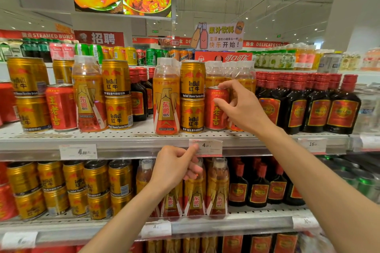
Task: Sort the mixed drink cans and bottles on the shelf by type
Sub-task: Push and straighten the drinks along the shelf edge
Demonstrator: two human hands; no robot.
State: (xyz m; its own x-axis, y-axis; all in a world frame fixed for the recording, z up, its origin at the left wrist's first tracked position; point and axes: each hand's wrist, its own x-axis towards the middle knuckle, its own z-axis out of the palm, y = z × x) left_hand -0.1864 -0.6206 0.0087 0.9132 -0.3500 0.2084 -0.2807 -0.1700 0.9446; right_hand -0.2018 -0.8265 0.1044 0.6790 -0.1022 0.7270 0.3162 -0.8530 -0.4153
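Both forearms reached up from six o'clock toward the drink shelves.

Closest to me, my left hand (176, 165) hung loosely curled in front of the shelf edge (123, 146), grasping nothing, its knuckles just below the 4.20 price tag (205, 147). Up at two o'clock from it, my right hand (241, 104) wrapped thumb and fingers round a red herbal-tea can (213, 109) that stood upright on the middle shelf. At the can's nine o'clock rose two stacked gold Red Bull cans (192, 96), touching or nearly so, then an orange bottle (166, 98) further left. Dark red-capped bottles (308, 104) filled the row at its three o'clock. A second red can (61, 108) stood far off at nine o'clock among more gold cans.
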